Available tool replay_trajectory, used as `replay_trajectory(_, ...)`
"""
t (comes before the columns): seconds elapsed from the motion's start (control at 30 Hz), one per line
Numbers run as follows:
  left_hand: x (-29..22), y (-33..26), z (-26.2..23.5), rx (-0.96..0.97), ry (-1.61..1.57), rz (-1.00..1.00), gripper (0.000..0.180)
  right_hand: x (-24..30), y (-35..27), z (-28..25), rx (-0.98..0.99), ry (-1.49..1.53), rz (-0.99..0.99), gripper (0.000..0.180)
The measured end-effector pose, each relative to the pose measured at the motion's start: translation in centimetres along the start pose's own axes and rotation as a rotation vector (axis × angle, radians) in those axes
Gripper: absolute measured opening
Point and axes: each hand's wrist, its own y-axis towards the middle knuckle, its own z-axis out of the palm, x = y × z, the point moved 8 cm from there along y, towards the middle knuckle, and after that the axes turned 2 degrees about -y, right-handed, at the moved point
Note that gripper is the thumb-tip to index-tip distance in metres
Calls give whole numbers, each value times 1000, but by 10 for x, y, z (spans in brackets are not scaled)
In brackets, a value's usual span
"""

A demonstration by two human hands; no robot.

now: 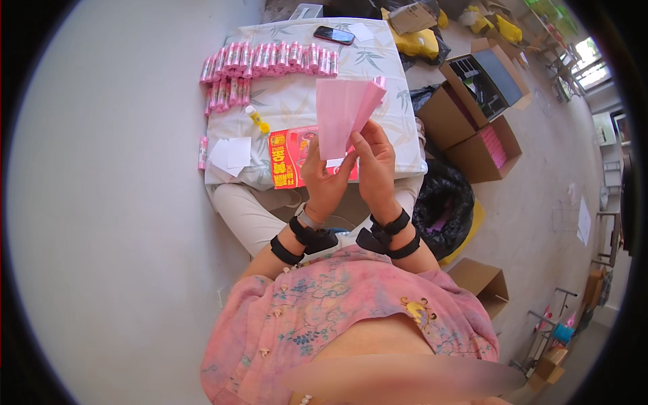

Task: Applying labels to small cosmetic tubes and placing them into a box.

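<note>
A pink sheet of paper (343, 115), folded along one edge, stands upright above the near edge of the desk (398, 145), pinched at its lower end by both hands. The left hand (325, 177) closes its grip on the bottom left corner, thumb over fingers; the right hand (375, 162) presses its fingertips on the lower right fold. Just left, a red printed packet (287, 158) lies on the leaf-patterned cloth, with a yellow glue stick (257, 119) and white paper squares (230, 154) farther left. At the far side run rows of pink rolled tubes (270, 59), probably wrapped paper, and a dark phone (334, 35). Open cardboard boxes (476, 108) sit on the floor at right.
</note>
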Motion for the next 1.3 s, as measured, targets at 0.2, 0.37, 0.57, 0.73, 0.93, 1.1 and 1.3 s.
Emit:
replay_trajectory(0.2,13,9,-15,9,-253,-237,38,6,8,-7,77,-55,-13,35)
replay_trajectory(0.37,29,18,-21,195,-475,-353,33,29,26,-27,181,-219,-5,32)
replay_trajectory(0.57,41,9,-24,192,-580,-559,31,34,23,-20,276,-350,-21,33)
replay_trajectory(0.73,40,9,-28,208,-545,-516,32,31,22,-21,275,-361,-33,32)
replay_trajectory(0.93,22,17,-29,170,-459,-490,33,13,23,-38,220,-233,4,28)
replay_trajectory(1.1,16,19,-26,171,-390,-436,33,-9,20,-49,171,-88,104,28)
replay_trajectory(1.3,10,23,-21,179,-374,-393,31,-25,18,-57,160,177,227,22)
